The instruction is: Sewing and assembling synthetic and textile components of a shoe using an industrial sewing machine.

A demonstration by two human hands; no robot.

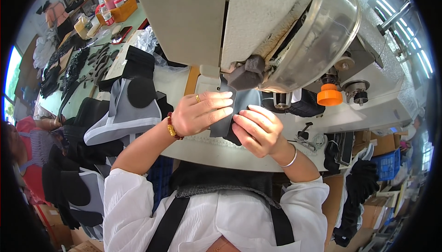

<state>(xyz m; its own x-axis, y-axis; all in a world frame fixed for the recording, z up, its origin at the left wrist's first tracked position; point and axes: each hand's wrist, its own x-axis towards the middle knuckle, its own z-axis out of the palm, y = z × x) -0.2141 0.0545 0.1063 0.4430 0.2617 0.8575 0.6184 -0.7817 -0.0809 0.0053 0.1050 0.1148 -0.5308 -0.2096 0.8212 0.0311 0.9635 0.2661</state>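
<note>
In front of me a dark grey piece of sheet material (222,128) is held up at the head of a large machine (258,26). My left hand (197,111) grips its left side, fingers stretched together across the face and the thumb hidden. From the right, my right hand (260,131) pinches the piece's other edge with bent fingers. Its top end runs up behind a dark grey block-shaped part (248,73) on the machine. Where the needle or foot meets the material is hidden.
Grey and black sewn pieces (124,107) are piled at my left. An orange knob (329,95) sticks out on the right of the machine. The pale worktop (207,156) curves before me. Beyond stands a green table (133,19) with an orange box (124,10). People are on the left.
</note>
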